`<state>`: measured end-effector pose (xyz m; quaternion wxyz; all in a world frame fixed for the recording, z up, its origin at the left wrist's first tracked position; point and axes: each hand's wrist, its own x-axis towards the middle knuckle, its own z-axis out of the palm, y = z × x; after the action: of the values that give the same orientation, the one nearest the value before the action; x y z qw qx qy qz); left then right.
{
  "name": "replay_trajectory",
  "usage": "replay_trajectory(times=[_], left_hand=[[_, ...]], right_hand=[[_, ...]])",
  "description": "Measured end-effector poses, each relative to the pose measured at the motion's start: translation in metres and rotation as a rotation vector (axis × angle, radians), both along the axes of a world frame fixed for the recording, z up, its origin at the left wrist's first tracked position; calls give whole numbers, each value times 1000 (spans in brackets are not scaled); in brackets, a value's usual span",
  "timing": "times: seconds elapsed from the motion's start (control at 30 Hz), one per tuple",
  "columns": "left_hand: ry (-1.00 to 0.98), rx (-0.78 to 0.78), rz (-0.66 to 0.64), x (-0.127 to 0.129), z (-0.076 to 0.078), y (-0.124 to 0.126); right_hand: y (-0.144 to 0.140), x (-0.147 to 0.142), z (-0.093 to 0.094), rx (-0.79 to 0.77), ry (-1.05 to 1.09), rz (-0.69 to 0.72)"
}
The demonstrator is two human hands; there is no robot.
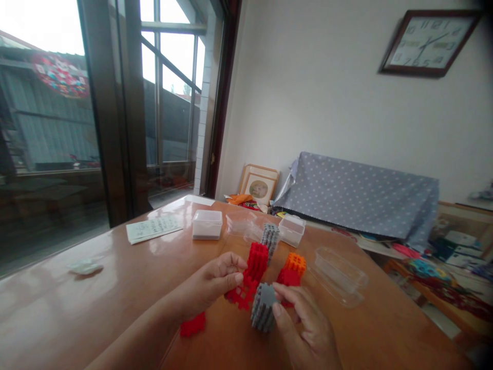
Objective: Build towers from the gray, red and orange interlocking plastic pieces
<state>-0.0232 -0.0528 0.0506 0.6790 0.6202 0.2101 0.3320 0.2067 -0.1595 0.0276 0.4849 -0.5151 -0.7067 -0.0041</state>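
Observation:
My left hand (219, 277) is closed in a pinch at the edge of the red toothed plastic pieces. A flat red interlocking tile (243, 297) with square holes shows just below its fingertips, and a stack of red tiles (258, 257) rises behind. My right hand (306, 321) has its thumb and index finger at the side of a stack of grey tiles (264, 307); its other fingers are curled. Another grey stack (270, 235) stands farther back. Beyond the right hand are an orange stack (296, 262) and more red pieces (289, 277). A red tile (193, 325) lies near my left forearm.
Two clear plastic boxes (207, 225) stand toward the back of the wooden table (154, 282). Clear trays or lids (339, 275) lie at right. Printed paper (154, 228) and a small packet (84, 265) lie at left. Behind is a dotted grey cloth (358, 200).

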Motion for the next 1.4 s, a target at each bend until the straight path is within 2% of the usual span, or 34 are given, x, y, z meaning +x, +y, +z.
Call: replay_trajectory(times=[0.1, 0.23, 0.43, 0.67, 0.77, 0.97, 1.1, 1.23, 1.33, 1.4], left_hand=[[-22, -14, -107, 3, -1, -9], [-35, -22, -167, 9, -3, -15], [-97, -44, -36, 17, 0, -19], [-97, -69, -93, 20, -2, -26], [-127, -65, -65, 22, -5, -26], [-136, 16, 81, 24, -9, -22], [-167, -39, 8, 31, -13, -26], [-198, -65, -15, 38, -18, -27], [-184, 11, 29, 39, -21, -26], [-142, 136, 91, 37, -23, -24]], right_hand=[[-4, -4, 1, -37, -35, 64], [-5, -8, 2, -128, -79, 120], [-5, -9, 2, -165, -51, 128], [-7, -13, 3, -220, 5, 163], [-7, -13, 0, -208, -1, 159], [-7, -8, -6, -317, 312, 67], [-5, -8, -5, -310, 467, 61], [-3, -11, -5, -320, 496, 83], [-1, -11, -5, -342, 494, 77], [0, -10, -6, -351, 507, 64]])
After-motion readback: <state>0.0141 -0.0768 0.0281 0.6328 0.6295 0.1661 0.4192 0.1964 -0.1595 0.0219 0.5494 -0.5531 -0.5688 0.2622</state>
